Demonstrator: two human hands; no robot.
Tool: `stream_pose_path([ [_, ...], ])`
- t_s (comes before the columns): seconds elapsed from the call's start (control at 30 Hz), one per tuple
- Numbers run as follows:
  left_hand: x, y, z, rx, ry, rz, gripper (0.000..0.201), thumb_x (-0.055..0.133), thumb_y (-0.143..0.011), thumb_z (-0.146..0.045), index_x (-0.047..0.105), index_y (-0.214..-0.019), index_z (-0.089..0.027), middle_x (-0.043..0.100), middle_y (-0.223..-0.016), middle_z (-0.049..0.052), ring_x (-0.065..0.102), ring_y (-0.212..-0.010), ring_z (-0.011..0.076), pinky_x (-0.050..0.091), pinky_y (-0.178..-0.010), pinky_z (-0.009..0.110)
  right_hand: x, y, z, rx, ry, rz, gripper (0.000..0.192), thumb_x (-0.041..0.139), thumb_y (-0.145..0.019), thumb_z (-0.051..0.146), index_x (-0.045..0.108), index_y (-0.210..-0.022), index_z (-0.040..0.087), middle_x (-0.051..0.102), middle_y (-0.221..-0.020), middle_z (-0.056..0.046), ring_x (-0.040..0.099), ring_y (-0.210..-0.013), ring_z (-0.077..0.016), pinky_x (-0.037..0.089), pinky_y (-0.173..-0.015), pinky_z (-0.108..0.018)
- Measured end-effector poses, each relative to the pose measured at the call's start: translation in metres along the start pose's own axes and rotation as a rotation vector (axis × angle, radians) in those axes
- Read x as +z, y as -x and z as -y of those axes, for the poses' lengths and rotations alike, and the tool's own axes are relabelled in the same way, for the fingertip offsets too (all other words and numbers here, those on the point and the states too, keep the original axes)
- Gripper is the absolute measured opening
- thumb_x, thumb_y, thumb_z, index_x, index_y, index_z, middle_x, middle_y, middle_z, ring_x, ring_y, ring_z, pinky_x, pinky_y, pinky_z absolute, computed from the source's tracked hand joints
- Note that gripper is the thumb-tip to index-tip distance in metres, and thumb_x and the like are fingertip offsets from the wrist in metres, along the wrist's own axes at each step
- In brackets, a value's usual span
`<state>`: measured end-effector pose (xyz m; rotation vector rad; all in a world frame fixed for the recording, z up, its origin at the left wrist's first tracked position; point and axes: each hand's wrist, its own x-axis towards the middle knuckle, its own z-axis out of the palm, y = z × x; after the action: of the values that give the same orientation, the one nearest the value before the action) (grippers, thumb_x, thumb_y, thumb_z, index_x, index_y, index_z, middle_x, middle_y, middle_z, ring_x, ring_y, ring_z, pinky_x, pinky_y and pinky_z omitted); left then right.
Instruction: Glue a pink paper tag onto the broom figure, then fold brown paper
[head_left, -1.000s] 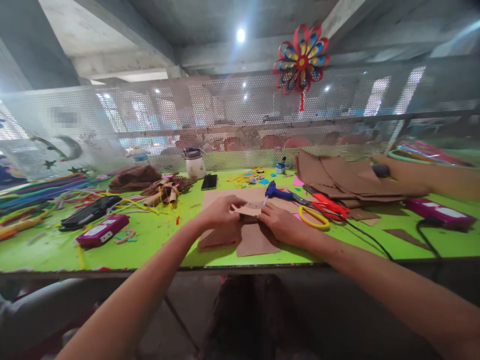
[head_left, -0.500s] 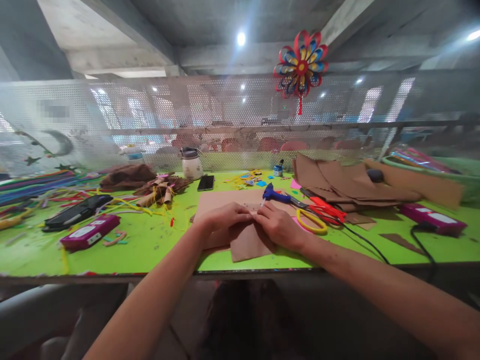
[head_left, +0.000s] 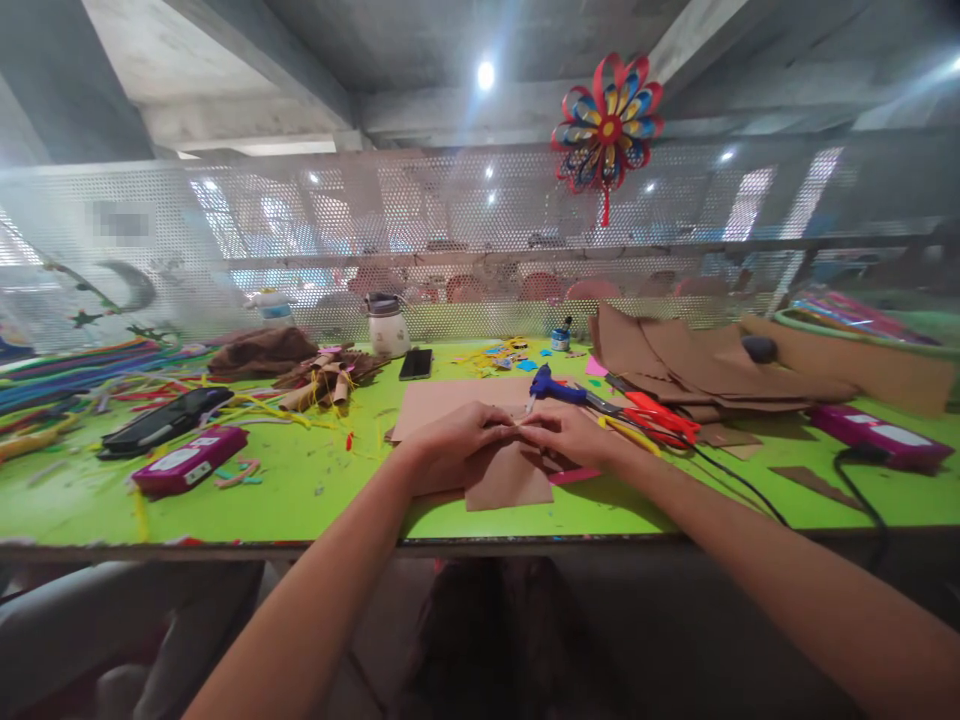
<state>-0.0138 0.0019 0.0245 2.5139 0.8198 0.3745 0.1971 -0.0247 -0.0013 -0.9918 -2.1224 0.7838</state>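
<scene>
My left hand and my right hand meet over the table, thumbs and fingertips closed on the upper edge of a piece of brown paper. Its lower part flares out towards the table's front edge. Beneath my hands lies a larger brown sheet. A blue hot glue gun rests just behind my right hand, its nozzle pointing at my fingertips. Beside that hand, a yellow handle is partly hidden by my wrist. Something pink shows under the same hand.
Red-handled scissors and stacked brown paper lie to the right. A phone, a white jar and coloured scraps stand behind. On the left are a black case, a purple box and pipe cleaners.
My right hand has turned flatter, covering more of the yellow handle and uncovering the pink thing. Both hands still pinch the brown paper. The view has shifted slightly.
</scene>
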Motion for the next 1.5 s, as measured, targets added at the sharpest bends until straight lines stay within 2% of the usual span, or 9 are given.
stream_pose_path([
  [0.07, 0.002, -0.001, 0.001, -0.004, 0.0, -0.012, 0.032, 0.044, -0.089, -0.036, 0.064, -0.107, -0.019, 0.067, -0.103, 0.005, 0.058, -0.085, 0.0162, 0.041, -0.078, 0.026, 0.001, 0.0, 0.001, 0.127, -0.126, 0.047, 0.039, 0.046, -0.083, 0.049, 0.059, -0.071, 0.014, 0.055, -0.054, 0.0, 0.049, -0.046, -0.01, 0.039, -0.047, -0.023],
  [0.13, 0.002, -0.001, 0.0, 0.007, 0.005, -0.025, 0.031, 0.044, -0.089, -0.036, 0.063, -0.108, -0.02, 0.067, -0.104, 0.005, 0.057, -0.087, 0.0162, 0.041, -0.079, 0.026, 0.001, 0.001, 0.0, 0.202, -0.235, 0.067, 0.043, 0.047, -0.081, 0.053, 0.053, -0.064, 0.014, 0.049, -0.047, 0.003, 0.042, -0.039, -0.0076, 0.034, -0.04, -0.021],
  [0.43, -0.002, 0.002, -0.01, 0.001, -0.016, -0.025, 0.031, 0.045, -0.088, -0.034, 0.063, -0.108, -0.019, 0.066, -0.101, 0.005, 0.057, -0.086, 0.0156, 0.041, -0.077, 0.025, 0.002, 0.001, -0.012, 0.226, -0.358, -0.013, 0.036, 0.059, -0.074, 0.051, 0.054, -0.069, 0.015, 0.045, -0.044, 0.006, 0.038, -0.034, -0.0061, 0.027, -0.036, -0.019],
  [0.6, -0.003, 0.003, -0.01, -0.011, -0.002, -0.009, 0.031, 0.046, -0.087, -0.035, 0.064, -0.106, -0.019, 0.067, -0.099, 0.004, 0.057, -0.084, 0.0156, 0.041, -0.075, 0.024, 0.002, 0.0, -0.017, 0.198, -0.355, 0.008, 0.035, 0.058, -0.075, 0.05, 0.055, -0.071, 0.015, 0.045, -0.043, 0.007, 0.038, -0.033, -0.0057, 0.028, -0.035, -0.019],
  [0.83, 0.0, 0.004, -0.011, -0.033, -0.011, -0.077, 0.029, 0.049, -0.085, -0.034, 0.065, -0.104, -0.019, 0.068, -0.095, 0.004, 0.058, -0.082, 0.0165, 0.042, -0.072, 0.025, 0.003, 0.001, -0.012, 0.16, -0.296, -0.023, 0.037, 0.055, -0.077, 0.051, 0.049, -0.064, 0.017, 0.042, -0.041, 0.008, 0.037, -0.032, -0.0061, 0.028, -0.034, -0.019],
  [1.03, 0.005, 0.002, -0.01, -0.02, -0.044, -0.087, 0.028, 0.048, -0.085, -0.033, 0.065, -0.099, -0.016, 0.068, -0.093, 0.005, 0.058, -0.08, 0.0151, 0.042, -0.073, 0.024, 0.0, 0.003, -0.003, 0.082, -0.205, 0.079, 0.041, 0.052, -0.079, 0.053, 0.06, -0.081, 0.013, 0.047, -0.049, 0.006, 0.041, -0.039, -0.0066, 0.031, -0.039, -0.02],
  [1.17, 0.004, 0.004, -0.008, -0.021, -0.039, -0.107, 0.028, 0.049, -0.085, -0.036, 0.064, -0.101, -0.018, 0.068, -0.094, 0.004, 0.058, -0.08, 0.015, 0.042, -0.071, 0.024, 0.001, 0.001, -0.009, 0.055, -0.185, 0.025, 0.042, 0.053, -0.078, 0.054, 0.061, -0.078, 0.012, 0.045, -0.05, 0.005, 0.039, -0.04, -0.0065, 0.029, -0.04, -0.02],
  [1.37, -0.003, 0.009, -0.001, -0.107, -0.138, -0.06, 0.025, 0.049, -0.084, -0.035, 0.066, -0.084, -0.016, 0.064, -0.068, 0.001, 0.051, -0.058, 0.0113, 0.035, -0.057, 0.022, 0.001, -0.002, -0.021, 0.071, -0.263, -0.068, 0.036, 0.055, -0.078, 0.05, 0.055, -0.07, 0.015, 0.044, -0.049, 0.006, 0.038, -0.039, -0.0066, 0.028, -0.039, -0.02],
  [1.5, -0.005, 0.01, -0.002, -0.111, -0.131, -0.077, 0.021, 0.049, -0.083, -0.031, 0.063, -0.077, -0.016, 0.061, -0.063, -0.001, 0.05, -0.056, 0.0106, 0.034, -0.056, 0.022, -0.004, -0.002, -0.017, 0.033, -0.252, -0.108, 0.036, 0.058, -0.076, 0.049, 0.056, -0.067, 0.014, 0.045, -0.05, 0.005, 0.039, -0.042, -0.0068, 0.028, -0.042, -0.02],
])
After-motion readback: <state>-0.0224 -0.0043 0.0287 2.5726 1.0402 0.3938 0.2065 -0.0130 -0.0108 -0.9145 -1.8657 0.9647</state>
